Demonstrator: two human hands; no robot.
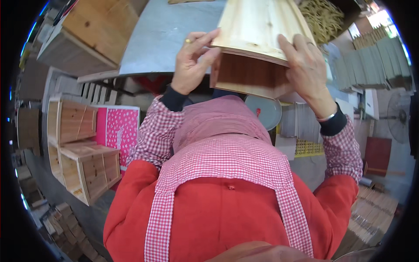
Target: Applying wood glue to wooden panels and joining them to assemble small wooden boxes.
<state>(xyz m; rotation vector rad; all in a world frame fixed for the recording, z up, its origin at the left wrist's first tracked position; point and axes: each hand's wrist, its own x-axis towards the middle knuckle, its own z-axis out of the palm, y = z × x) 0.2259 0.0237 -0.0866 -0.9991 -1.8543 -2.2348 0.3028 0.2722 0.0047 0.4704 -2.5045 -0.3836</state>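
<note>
A pale pine box [251,78] sits at the near edge of the grey table, its open end toward me and its inside in shadow. Its light top board [257,30] has a knot near the front edge. My left hand [194,59] pinches the board's front left corner between thumb and fingers. On the right, my right hand [305,63] wraps over the board's front edge, fingers on top; its thumb is partly hidden. Whether the top board is fixed to the box, I cannot tell.
The grey tabletop [161,39] extends to the left, with a wooden box [94,32] beside it. More pine boxes [83,153] stand lower left by a pink patterned sheet [121,131]. At right are stacked grey-green panels [371,63], a fan [399,117] and a round basin [264,113].
</note>
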